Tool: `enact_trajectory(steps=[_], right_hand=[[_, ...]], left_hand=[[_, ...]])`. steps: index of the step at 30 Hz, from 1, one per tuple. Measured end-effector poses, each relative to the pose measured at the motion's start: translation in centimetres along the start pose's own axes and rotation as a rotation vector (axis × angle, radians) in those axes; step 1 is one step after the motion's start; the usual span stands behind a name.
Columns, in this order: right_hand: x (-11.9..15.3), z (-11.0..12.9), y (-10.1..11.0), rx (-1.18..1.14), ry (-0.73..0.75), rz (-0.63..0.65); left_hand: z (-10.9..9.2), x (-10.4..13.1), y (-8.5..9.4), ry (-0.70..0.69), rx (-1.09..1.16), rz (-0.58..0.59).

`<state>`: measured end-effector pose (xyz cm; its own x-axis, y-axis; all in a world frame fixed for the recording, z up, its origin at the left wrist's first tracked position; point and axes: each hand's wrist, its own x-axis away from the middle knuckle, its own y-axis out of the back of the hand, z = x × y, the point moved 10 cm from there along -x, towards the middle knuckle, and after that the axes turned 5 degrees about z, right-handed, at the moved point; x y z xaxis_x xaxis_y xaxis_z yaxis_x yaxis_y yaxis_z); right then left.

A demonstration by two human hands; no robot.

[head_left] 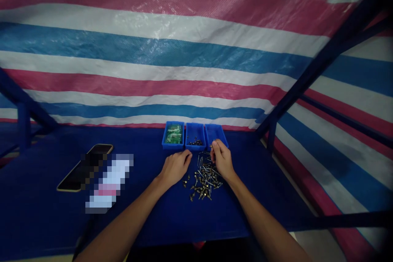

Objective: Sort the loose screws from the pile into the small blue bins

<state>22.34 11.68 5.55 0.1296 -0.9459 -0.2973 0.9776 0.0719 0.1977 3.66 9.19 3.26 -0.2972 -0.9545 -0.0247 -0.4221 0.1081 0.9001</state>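
Beside a pile of screws and small brass-coloured parts (207, 180) on the blue table, my left hand (176, 167) rests with its fingers curled together; whatever they may hold is hidden. My right hand (221, 157) is closed in a pinch at the pile's upper right, in front of the right blue bin (215, 130). What sits between its fingertips is too small to name. The middle blue bin (195, 130) has a few small dark parts at its front. Green and clear packets (174, 134) fill the left blue bin (173, 146).
A dark phone (92, 163) lies on the blue table (46, 213) at the left, with a blurred pale item (110, 184) next to it. Striped sheeting (153, 61) hangs behind, and blue frame bars (307, 73) stand at both sides.
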Motion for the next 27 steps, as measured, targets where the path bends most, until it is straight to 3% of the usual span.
enact_trajectory(steps=[8, 27], right_hand=[[-0.5, -1.2, -2.5, -0.511, -0.158, 0.174], [-0.4, -1.5, -2.3, -0.811, -0.242, 0.238]], left_hand=[[0.0, 0.0, 0.0, 0.004, -0.009, -0.001], [-0.2, 0.0, 0.0, -0.009, -0.007, -0.005]])
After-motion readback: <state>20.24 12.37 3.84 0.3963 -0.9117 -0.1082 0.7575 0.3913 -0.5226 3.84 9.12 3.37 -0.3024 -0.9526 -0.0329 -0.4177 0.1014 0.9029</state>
